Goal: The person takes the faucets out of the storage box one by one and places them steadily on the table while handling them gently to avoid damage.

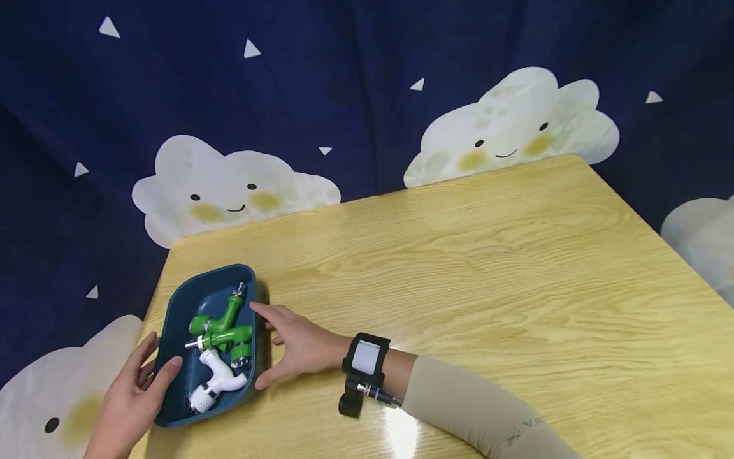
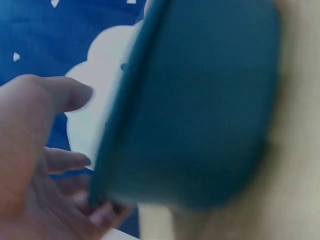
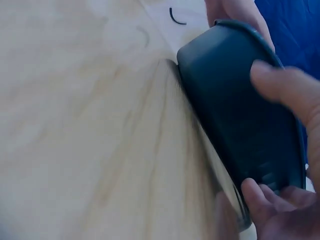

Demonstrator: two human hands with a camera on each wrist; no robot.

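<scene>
A dark blue plastic basin (image 1: 209,278) sits at the left of the wooden table. Inside lie two green plastic taps (image 1: 229,312) with metal tips and one white plastic tap (image 1: 220,376). My left hand (image 1: 127,395) is at the basin's left side, thumb raised near the rim and fingers along the outside. In the left wrist view that thumb (image 2: 75,95) stands apart from the wall. On the opposite side my right hand (image 1: 301,344) has thumb and fingers spread, its fingertips right at the outer wall. The right wrist view shows its fingers (image 3: 255,195) low against the basin.
The light wooden table (image 1: 459,268) stretches away to the right. Behind it hangs a dark blue curtain (image 1: 367,83) with printed clouds and small white triangles. A black strap with a cable fitting (image 1: 367,366) is round my right wrist.
</scene>
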